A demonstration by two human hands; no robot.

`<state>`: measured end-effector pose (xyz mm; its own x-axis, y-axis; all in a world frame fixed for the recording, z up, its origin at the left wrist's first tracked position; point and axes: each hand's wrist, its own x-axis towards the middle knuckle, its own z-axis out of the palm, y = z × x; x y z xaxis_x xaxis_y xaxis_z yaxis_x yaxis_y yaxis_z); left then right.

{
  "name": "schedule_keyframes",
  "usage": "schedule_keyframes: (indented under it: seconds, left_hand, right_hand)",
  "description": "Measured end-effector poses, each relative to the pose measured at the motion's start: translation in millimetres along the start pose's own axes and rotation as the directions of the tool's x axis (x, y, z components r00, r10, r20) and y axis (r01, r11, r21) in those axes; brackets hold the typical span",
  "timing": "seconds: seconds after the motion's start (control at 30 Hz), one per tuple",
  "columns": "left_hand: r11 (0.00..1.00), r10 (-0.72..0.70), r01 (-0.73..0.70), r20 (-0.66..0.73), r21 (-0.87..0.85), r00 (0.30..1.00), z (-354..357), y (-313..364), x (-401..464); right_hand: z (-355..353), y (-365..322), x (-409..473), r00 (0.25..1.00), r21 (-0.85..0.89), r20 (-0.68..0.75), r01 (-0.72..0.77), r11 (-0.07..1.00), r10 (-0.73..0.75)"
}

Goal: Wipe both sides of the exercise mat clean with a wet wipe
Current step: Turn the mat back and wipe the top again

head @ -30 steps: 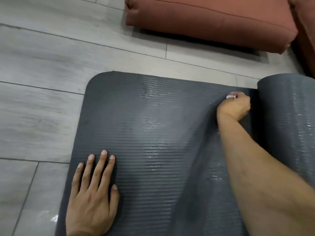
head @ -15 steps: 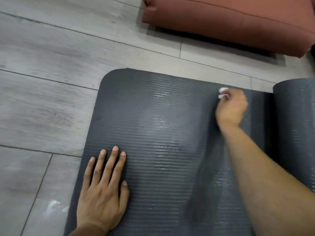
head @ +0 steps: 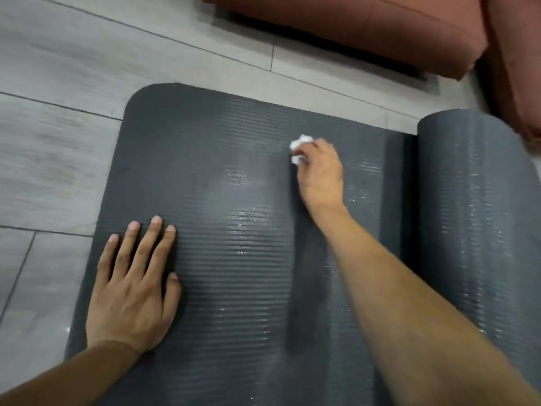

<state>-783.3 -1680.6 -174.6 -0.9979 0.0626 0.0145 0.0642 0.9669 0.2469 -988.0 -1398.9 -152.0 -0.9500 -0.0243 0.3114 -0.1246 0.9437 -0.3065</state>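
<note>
Leftward moved right hand (head: 320, 174), gripping wet wipe (head: 299, 148) on mat (head: 205, 177).

Illumination is soft, even and moderately bright, apparently from overhead; pale streaks of glare lie on the ribbed exercise mat (head: 234, 259) and on its rolled portion (head: 480, 200), and a dark soft-edged shadow runs along the mat beside the right forearm. Motion blur softens the whole frame, most visibly the grey floor (head: 58, 159) at left and the wet wipe (head: 299, 148), whose outline is indistinct. Wide-angle distortion bows the floor seams and the mat's edges toward the borders.
</note>
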Motion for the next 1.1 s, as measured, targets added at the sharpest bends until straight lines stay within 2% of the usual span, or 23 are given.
schedule_keyframes:
  seconds: [0.03,0.07,0.1,0.13,0.17,0.23,0.27,0.33,0.4,0.47,0.5,0.57,0.6,0.63,0.67,0.7,0.73,0.8,0.87,0.93,0.97,1.03,1.1]
  left_hand:
    - [1.000,-0.005,0.005,-0.001,-0.011,1.000,0,-1,0]
    - [1.000,-0.006,0.006,-0.003,-0.015,1.000,1,-1,1]
    - [1.000,-0.007,0.007,-0.003,-0.012,1.000,2,0,1]
    - [1.000,-0.007,0.007,-0.006,-0.006,1.000,2,1,1]
    - [1.000,-0.012,0.012,-0.010,-0.003,1.000,2,1,1]
    - [1.000,-0.014,0.014,-0.014,0.006,1.000,2,0,1]
    - [1.000,-0.009,0.009,-0.009,0.011,1.000,3,1,1]
    - [1.000,-0.006,0.006,0.001,0.007,1.000,2,1,2]
    - [1.000,-0.002,0.002,0.010,0.002,1.000,3,-1,2]
    - [1.000,0.004,-0.005,0.005,0.008,1.000,2,-3,0]
    - [1.000,0.016,-0.016,0.005,0.002,1.000,1,-3,1]
    - [0.999,0.022,-0.022,0.001,-0.027,1.000,1,0,0]
    - [0.999,0.014,-0.015,-0.007,-0.036,1.000,1,0,0]
    - [0.999,0.007,-0.007,-0.010,-0.041,1.000,3,-2,-1]
    - [0.999,0.008,-0.009,-0.008,-0.051,1.000,3,-3,-1]
    - [0.998,0.012,-0.012,-0.006,-0.061,1.000,4,-3,-1]
    - [0.998,0.020,-0.021,-0.005,-0.060,1.000,5,-3,0]
    - [0.998,0.054,-0.054,0.006,-0.022,0.999,7,-7,-2]
    - [0.998,0.059,-0.059,0.084,0.007,0.995,4,-13,1]
    - [0.998,0.061,-0.068,0.264,0.018,0.963,-16,-13,14]
    - [0.998,0.053,-0.065,0.350,0.023,0.935,-33,-13,17]
    - [0.995,0.054,-0.084,0.418,0.053,0.907,-60,-11,0]
    - [0.993,0.069,-0.104,0.473,0.049,0.878,-71,-8,-55]
  right_hand:
    - [-21,42,-6,0.977,-0.070,-0.017,-0.213,0.975,0.212]
    - [-41,75,-13,0.906,-0.104,-0.066,-0.422,0.901,0.417]
    - [-58,95,-20,0.822,-0.126,-0.140,-0.568,0.813,0.552]
    - [-64,104,-27,0.764,-0.129,-0.176,-0.643,0.755,0.620]
    - [-61,101,-32,0.742,-0.108,-0.177,-0.668,0.736,0.647]
    - [-44,70,-41,0.768,-0.022,-0.177,-0.628,0.778,0.616]
    - [-31,47,-47,0.814,0.052,-0.183,-0.552,0.832,0.551]
    - [-6,-18,-70,0.928,0.199,-0.166,-0.300,0.933,0.334]
    - [11,-98,-104,0.998,0.281,-0.022,-0.049,0.958,0.057]
    - [12,-155,-126,0.982,0.256,0.122,0.112,0.960,-0.147]
    - [7,-152,-128,0.972,0.221,0.147,0.151,0.964,-0.186]
    - [-15,-105,-129,0.983,0.089,0.041,0.176,0.980,-0.180]
    - [-29,-69,-132,0.994,0.027,0.019,0.106,0.994,-0.106]
    - [-47,-30,-140,0.999,-0.036,0.025,-0.043,0.998,0.044]
    - [-69,9,-151,0.973,-0.113,0.024,-0.227,0.967,0.232]
    - [-88,39,-163,0.914,-0.167,-0.014,-0.402,0.900,0.405]
    - [-101,58,-173,0.854,-0.188,-0.077,-0.519,0.834,0.514]
    - [-104,69,-179,0.796,-0.176,-0.102,-0.605,0.776,0.597]
    - [-93,52,-175,0.794,-0.132,-0.100,-0.608,0.783,0.600]
    - [-81,16,-178,0.797,-0.052,-0.083,-0.603,0.796,0.598]
    - [-72,-11,-182,0.828,0.013,-0.055,-0.558,0.830,0.558]
    - [-55,-78,-198,0.927,0.175,0.054,-0.375,0.910,0.371]
    - [-38,-150,-220,0.984,0.280,0.126,-0.158,0.947,0.127]
